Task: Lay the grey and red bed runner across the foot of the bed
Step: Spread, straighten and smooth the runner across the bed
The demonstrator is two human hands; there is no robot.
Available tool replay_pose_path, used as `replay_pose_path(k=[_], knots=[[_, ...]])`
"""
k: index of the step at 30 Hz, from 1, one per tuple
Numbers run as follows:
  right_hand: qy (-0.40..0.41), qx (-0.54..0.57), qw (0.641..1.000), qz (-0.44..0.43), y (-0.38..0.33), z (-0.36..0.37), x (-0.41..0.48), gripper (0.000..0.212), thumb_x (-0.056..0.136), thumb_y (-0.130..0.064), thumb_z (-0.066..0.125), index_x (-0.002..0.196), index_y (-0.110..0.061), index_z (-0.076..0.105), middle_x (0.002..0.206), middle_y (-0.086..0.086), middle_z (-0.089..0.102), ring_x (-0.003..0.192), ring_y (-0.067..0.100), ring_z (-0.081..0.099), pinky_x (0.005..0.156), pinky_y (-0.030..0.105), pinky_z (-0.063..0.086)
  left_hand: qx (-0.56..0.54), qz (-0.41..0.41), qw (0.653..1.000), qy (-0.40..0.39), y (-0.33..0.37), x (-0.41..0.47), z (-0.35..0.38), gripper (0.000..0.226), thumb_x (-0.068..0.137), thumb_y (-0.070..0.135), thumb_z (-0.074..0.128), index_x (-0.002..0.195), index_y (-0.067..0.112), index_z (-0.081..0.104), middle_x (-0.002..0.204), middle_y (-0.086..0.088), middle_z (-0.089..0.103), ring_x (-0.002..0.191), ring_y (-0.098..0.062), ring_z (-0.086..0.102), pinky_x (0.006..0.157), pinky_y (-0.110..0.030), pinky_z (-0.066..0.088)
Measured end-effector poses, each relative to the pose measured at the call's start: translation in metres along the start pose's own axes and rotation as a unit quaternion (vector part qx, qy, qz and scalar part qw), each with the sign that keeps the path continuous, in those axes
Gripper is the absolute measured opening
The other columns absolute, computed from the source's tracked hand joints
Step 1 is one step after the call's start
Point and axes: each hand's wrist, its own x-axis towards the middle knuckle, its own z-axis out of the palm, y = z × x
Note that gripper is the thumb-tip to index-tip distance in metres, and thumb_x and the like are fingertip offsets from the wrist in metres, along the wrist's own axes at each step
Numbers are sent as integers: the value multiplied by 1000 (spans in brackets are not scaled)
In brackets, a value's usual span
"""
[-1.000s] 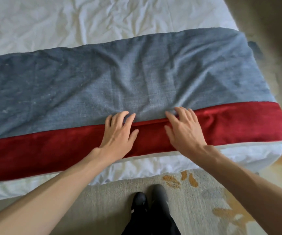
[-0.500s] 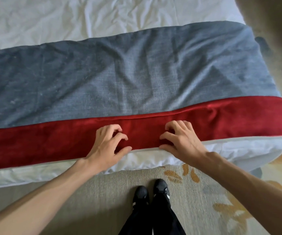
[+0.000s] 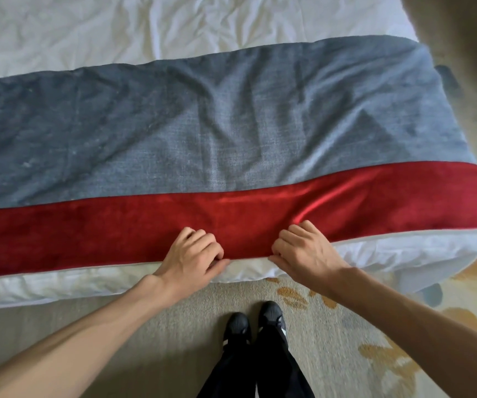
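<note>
Runner spread across the bed's foot
Left hand and right hand (side by side) grasp its red near edge with curled fingers

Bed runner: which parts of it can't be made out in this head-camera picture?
Head view:
- bed runner left end: cut off by the picture's left edge.
- Its right end: drops over the side of the bed, out of sight.
- Hem where left hand and right hand grip it: covered by the curled fingers.
</note>
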Motion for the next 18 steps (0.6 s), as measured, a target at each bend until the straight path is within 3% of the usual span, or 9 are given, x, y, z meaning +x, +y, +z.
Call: replay_pose_path(k=[3, 4, 6, 7, 9, 13, 18], knots=[[28, 39, 998, 40, -1, -7, 9, 23, 90, -28, 53, 80, -11, 65, 80, 3, 59, 71, 24, 54, 65, 37, 44, -14, -71, 997, -3, -3, 11, -9, 36, 92, 41, 42, 107, 14, 61, 105, -3, 56, 97, -23, 54, 89, -40, 35], [32, 32, 997, 61, -1, -8, 13, 21, 89, -26, 54, 90, -10, 66, 92, 8, 61, 82, 27, 57, 73, 40, 46, 2, -114, 993, -22, -6, 16, -12, 44, 92, 42, 40, 124, 15, 54, 125, -8, 50, 117, -28, 48, 102, -46, 29], [1, -3, 994, 108, 1, -9, 22, 37, 87, -30, 57, 118, -9, 60, 126, 20, 54, 116, 37, 51, 98, 48, 40, 37, -182, 978, -91, -12, 21, -13, 61, 93, 48, 34, 147, 22, 24, 155, -13, 15, 143, -33, 12, 115, -56, 3], [-30, -18, 991, 125, 2, -8, 24, 50, 88, -35, 55, 131, -10, 51, 140, 23, 41, 130, 38, 39, 108, 51, 31, 51, -196, 971, -125, -14, 21, -11, 66, 93, 53, 29, 150, 26, 9, 158, -11, -3, 145, -31, -4, 113, -58, -6], [-80, -39, 986, 140, 4, -4, 23, 65, 91, -45, 46, 145, -12, 32, 154, 23, 17, 143, 36, 17, 115, 53, 16, 76, -196, 963, -165, -16, 16, -3, 72, 91, 61, 18, 148, 29, -10, 156, -9, -22, 143, -30, -20, 111, -62, -11], [-124, -75, 979, 142, 6, 6, 9, 70, 93, -53, 25, 151, -14, 16, 156, 23, 2, 145, 36, 3, 117, 53, 9, 101, -197, 959, -177, -12, 5, 5, 76, 88, 63, 14, 147, 26, -15, 155, -11, -25, 143, -31, -20, 110, -64, -9], [-143, -79, 974, 155, 2, 8, 7, 71, 94, -54, 22, 151, -14, 11, 156, 23, -4, 145, 36, -2, 117, 53, 8, 94, -197, 961, -171, -10, 3, 5, 77, 87, 63, 16, 147, 26, -15, 155, -11, -24, 143, -30, -19, 111, -63, -8]])
